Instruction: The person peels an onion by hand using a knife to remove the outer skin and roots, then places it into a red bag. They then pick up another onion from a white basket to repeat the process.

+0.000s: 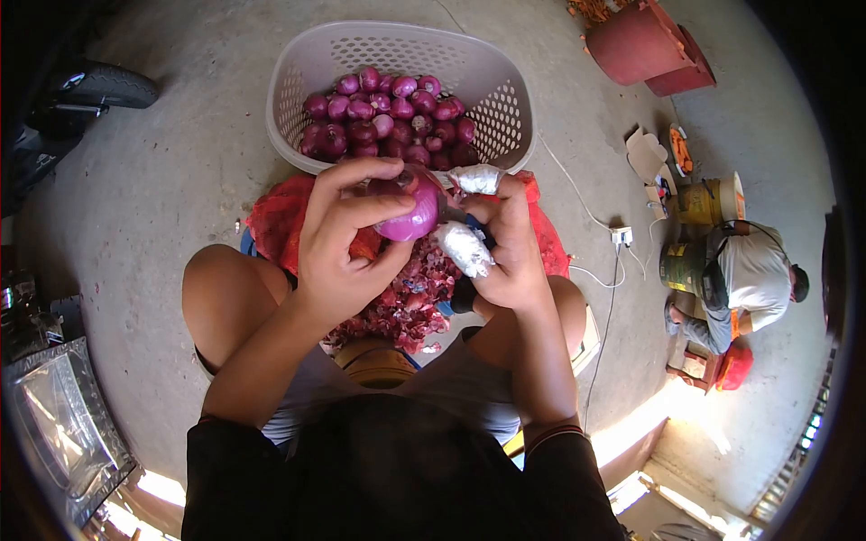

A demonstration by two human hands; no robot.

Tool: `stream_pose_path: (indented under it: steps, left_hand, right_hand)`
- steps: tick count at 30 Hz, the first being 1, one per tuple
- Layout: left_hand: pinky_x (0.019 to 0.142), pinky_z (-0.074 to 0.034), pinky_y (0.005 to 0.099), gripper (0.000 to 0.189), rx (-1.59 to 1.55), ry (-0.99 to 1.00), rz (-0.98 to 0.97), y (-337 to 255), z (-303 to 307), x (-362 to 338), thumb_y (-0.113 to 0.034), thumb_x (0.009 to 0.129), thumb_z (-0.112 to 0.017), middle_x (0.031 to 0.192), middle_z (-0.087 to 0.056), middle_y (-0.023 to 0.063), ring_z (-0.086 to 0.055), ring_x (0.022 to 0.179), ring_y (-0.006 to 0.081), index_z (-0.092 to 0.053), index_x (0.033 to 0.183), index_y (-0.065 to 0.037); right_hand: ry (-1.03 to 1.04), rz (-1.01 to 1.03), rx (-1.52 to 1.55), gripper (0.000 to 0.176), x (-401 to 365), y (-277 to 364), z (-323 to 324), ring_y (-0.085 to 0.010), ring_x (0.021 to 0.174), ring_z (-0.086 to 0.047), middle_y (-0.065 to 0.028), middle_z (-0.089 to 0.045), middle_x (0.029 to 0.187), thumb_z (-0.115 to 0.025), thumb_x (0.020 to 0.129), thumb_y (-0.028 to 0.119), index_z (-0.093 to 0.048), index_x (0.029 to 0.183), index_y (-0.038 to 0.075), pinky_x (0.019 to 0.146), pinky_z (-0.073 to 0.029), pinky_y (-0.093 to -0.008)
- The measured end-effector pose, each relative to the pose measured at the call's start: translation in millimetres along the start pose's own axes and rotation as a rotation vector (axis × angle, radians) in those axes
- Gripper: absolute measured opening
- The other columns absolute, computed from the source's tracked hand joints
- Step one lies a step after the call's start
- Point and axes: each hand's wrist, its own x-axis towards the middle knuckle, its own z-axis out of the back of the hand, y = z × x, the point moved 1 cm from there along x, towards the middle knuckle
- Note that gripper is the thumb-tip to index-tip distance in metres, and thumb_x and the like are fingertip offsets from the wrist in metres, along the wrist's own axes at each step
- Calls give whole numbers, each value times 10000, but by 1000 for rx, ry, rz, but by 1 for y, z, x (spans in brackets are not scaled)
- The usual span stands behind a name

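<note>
Just on the near side of the basket, the left hand grasps a red onion, its fingers curled over the top and side, probably to keep the round, glossy surface steady and leave the right side exposed. The right hand is closed around what looks like a small knife, partly hidden by the fingers, its dark blade against the onion. Silvery-white wraps cover its thumb and a finger, presumably as protection close to the edge. More onions lie heaped inside the basket, whose walls seem to stop them rolling away while leaving them within reach. Nearer the person than the basket, loose skins are piled below the hands, seemingly where they can drop directly, with red mesh around them. Well to the basket's right, another person bends beside buckets.
</note>
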Motion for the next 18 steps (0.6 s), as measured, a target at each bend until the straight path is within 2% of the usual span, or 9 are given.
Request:
stream_pose_path:
  steps: [5, 8, 11, 18]
  left_hand:
    - [845, -473, 368, 437, -20, 15, -59, 3, -2, -1, 111, 603, -693, 1155, -501, 150, -542, 1044, 300, -569, 985, -61]
    - [869, -468, 393, 439, -50, 2, -83, 3, -4, -1, 112, 603, -695, 1155, -501, 149, -535, 1059, 320, -562, 983, -63]
    - [878, -466, 405, 451, -80, 5, -103, 7, -5, -5, 111, 598, -696, 1154, -501, 150, -530, 1070, 331, -561, 989, -68]
    - [892, -459, 420, 460, -103, 16, -139, 6, -4, -4, 101, 593, -703, 1154, -504, 154, -523, 1087, 350, -555, 992, -73]
  right_hand:
    - [38, -14, 90, 429, 5, 6, 6, -202, 863, -637, -128, -634, 915, -629, 798, 44, -358, 1129, 11, 746, -463, -278]
    - [4, -98, 286, 361, 3, 9, 5, -177, 974, -590, -116, -591, 1033, -584, 820, -11, -376, 1114, 2, 827, -436, -274]
    - [-18, -98, 482, 324, 6, 9, 6, -158, 1018, -550, -93, -537, 1077, -547, 835, -47, -379, 1108, 5, 855, -424, -270]
    - [-131, -247, 547, 287, 9, 14, 12, -126, 945, -554, -64, -501, 1027, -547, 855, -22, -387, 1090, 12, 806, -445, -255]
